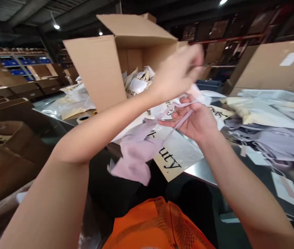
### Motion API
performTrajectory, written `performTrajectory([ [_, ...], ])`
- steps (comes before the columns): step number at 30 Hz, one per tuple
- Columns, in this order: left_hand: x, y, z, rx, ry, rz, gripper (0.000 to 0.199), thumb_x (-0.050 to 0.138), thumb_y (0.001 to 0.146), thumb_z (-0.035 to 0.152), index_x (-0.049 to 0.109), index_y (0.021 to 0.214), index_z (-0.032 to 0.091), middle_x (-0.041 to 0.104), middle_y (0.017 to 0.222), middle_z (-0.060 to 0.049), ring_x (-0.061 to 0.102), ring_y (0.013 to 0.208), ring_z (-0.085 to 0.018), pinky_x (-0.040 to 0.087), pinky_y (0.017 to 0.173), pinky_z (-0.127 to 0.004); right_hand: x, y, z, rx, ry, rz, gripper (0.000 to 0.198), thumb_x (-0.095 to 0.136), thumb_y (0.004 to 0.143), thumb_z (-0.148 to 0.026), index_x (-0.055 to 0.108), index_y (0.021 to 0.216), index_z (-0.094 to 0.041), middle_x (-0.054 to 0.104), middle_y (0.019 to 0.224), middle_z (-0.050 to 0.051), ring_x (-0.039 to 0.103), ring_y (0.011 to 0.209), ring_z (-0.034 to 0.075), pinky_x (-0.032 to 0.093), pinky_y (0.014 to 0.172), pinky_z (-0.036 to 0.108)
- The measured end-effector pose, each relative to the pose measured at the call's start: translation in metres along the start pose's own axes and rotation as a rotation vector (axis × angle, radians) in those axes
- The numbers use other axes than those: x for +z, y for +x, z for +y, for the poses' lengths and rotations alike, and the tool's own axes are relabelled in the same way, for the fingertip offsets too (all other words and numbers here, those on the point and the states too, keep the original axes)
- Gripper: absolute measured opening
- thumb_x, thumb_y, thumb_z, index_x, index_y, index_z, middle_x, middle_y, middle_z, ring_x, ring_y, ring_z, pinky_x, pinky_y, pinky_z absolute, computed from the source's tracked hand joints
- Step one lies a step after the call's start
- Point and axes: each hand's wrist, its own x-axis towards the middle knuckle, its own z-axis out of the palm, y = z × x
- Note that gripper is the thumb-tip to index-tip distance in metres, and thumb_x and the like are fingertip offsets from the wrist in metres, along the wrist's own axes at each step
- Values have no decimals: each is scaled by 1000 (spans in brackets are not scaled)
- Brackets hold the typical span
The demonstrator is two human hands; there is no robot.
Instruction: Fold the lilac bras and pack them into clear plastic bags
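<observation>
A lavender strappy garment (139, 152), perhaps a bra or camisole top, hangs in folds over the table's front edge. Its thin straps run up into my right hand (197, 119), whose curled fingers hold them. My left hand (179, 71) is raised above and beyond the right one, smeared by motion, so its fingers do not show whether they grip anything. Beneath the garment lies a clear-fronted plastic bag (180, 152) with black lettering ending in "uty", sticking out past the table edge.
An open cardboard box (95, 69) holding several bagged items stands at the back. To the right, lavender garments (279, 141) with tags and bags are piled on the dark table. A tape roll (82, 119) lies left. A brown paper sack (9, 159) stands at far left.
</observation>
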Motion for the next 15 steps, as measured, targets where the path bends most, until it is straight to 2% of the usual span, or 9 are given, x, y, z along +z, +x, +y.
performTrajectory([
  [1,4,-6,-6,3,-30,157,88,-9,73,40,61,90,-10,58,117,-2,58,111,-25,42,75,-44,-9,-7,-18,-13,-15,43,19,43,88,-32,33,75,-22,42,55,-5,63,69,17,56,81,47],
  [3,20,-32,-27,-139,-244,287,59,26,91,50,61,91,2,61,118,-6,61,113,-30,50,76,-40,-18,-18,-43,-19,-19,86,25,35,94,-35,30,73,-22,37,52,-6,59,60,14,56,79,45],
  [5,45,-67,-47,-264,-482,379,41,58,86,53,58,98,14,61,119,-9,61,116,-32,57,75,-38,-21,-21,-55,1,-6,61,30,28,98,-38,31,73,-22,38,50,-6,59,57,15,57,76,43],
  [7,73,-106,-54,-289,-569,403,45,61,85,60,55,105,20,58,123,-13,56,121,-32,56,86,-45,-23,-16,-58,38,10,2,33,26,100,-41,34,74,-22,42,50,-6,61,58,16,57,73,43],
  [9,98,-142,-48,-234,-594,427,54,53,85,69,48,114,24,50,136,-14,46,132,-34,49,98,-52,-27,-10,-56,82,30,-43,34,25,101,-42,37,76,-21,47,50,-4,63,58,18,58,70,42],
  [12,127,-184,-29,-128,-466,734,69,65,75,69,38,123,27,29,154,-14,19,148,-36,25,117,-57,-33,-6,-50,118,67,-43,35,26,102,-43,38,77,-21,49,49,-4,62,55,17,59,67,40],
  [13,135,-193,-23,-191,-494,784,78,71,70,68,35,126,29,19,159,-12,9,150,-35,17,120,-55,-34,-7,-48,115,85,-34,35,26,102,-42,38,77,-20,48,49,-4,61,54,17,59,66,39],
  [14,143,-201,-18,-313,-585,766,88,76,65,68,30,131,31,8,163,-9,1,151,-33,13,122,-53,-34,-8,-48,104,103,-21,34,27,102,-41,38,76,-21,47,48,-4,60,53,16,59,66,37],
  [15,150,-208,-15,-471,-721,683,96,78,61,67,26,134,34,2,164,-6,-1,151,-32,13,122,-52,-34,-10,-48,85,117,-8,34,28,101,-40,38,76,-21,46,48,-4,60,52,15,59,66,36],
])
